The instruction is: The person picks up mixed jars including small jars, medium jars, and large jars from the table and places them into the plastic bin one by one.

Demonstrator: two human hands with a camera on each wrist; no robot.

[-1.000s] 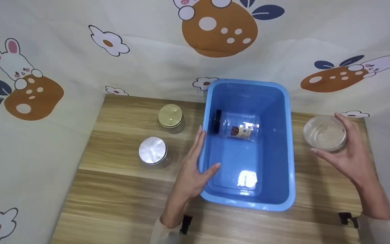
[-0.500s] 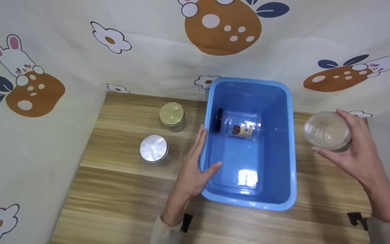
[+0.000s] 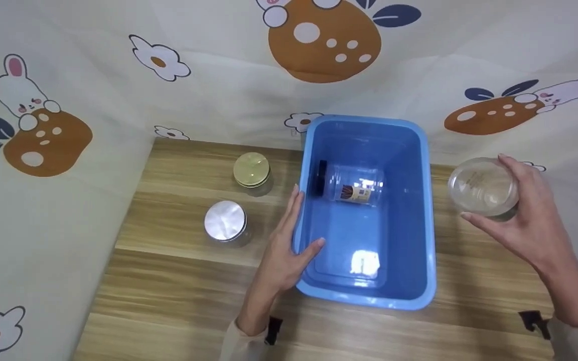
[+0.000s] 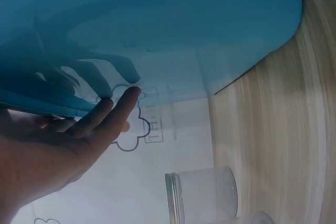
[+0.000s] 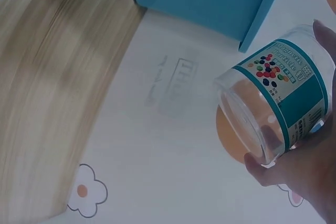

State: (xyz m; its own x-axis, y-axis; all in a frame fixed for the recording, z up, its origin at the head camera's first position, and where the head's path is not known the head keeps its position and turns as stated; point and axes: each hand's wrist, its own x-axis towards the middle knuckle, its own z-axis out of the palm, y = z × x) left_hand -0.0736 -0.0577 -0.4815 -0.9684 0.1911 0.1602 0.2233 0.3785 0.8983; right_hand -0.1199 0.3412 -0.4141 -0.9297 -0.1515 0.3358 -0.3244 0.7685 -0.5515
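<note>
Head: bin (image 3: 344, 233) btwn R hand (image 3: 535, 220), silver-lid jar (image 3: 225, 221).

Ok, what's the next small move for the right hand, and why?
Likely carry the teal-labelled jar left over the blue bin: the right hand grips it just outside, the left hand holds the bin's side, and a black-lidded jar lies within.

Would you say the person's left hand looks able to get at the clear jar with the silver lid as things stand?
Probably yes: the left hand rests on the rim of the blue rectangular plastic tub, and the head view shows only brown tabletop between that hand and the silver-lidded jar.
</note>
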